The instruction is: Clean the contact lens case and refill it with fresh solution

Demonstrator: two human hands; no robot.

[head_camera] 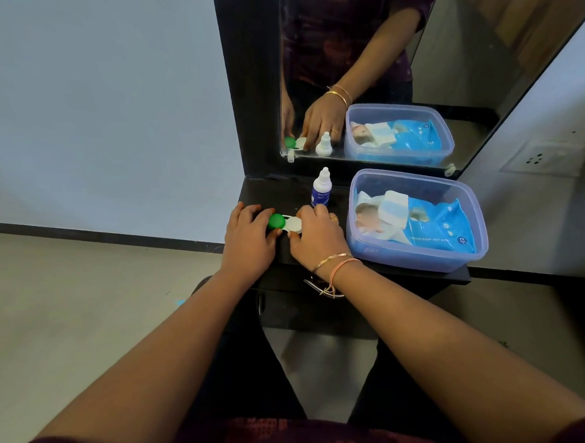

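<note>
Mid-frame on the black table, our small plastic contact lens case lies crosswise, our left hand curled round its green cap, our right hand pinching the white cap, both equally near.

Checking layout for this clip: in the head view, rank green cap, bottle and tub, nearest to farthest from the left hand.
1. Green cap, held by the left hand itself.
2. Bottle, just behind the right hand, which grips the white cap.
3. Tub, far right, past the right hand.
</note>
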